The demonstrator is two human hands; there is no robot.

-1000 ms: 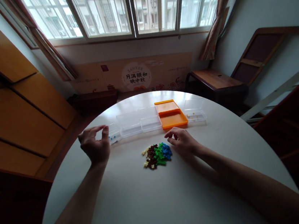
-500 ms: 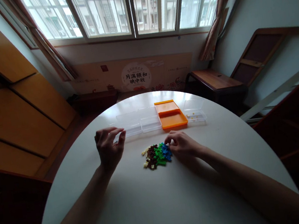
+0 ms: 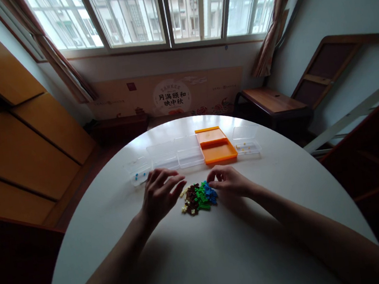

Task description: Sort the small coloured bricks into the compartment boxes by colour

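A small pile of toy building bricks lies on the table, with cream bricks [image 3: 185,209], dark brown bricks [image 3: 192,199], green bricks [image 3: 202,198] and blue bricks [image 3: 211,195] side by side. My left hand [image 3: 163,192] hovers just left of the pile, its fingers apart and nothing seen between them. At the blue edge of the pile is my right hand [image 3: 229,179], thumb and forefinger drawn together in a pinch. Whatever sits between those fingertips is too small to make out. Beyond my left hand, a clear lidded box [image 3: 140,182] holds a few blue pieces, partly covered by the hand.
Open clear boxes [image 3: 191,163] stand in a row behind the pile. An orange box [image 3: 219,159] with its lid back adjoins them, and a clear box [image 3: 257,151] with several small yellow pieces is at its right. They rest on a round white table [image 3: 203,255].
My left hand has moved right and nearer, from the clear boxes to the pile, its fingers opening. The box with blue pieces has come into sight. My right hand has barely moved.
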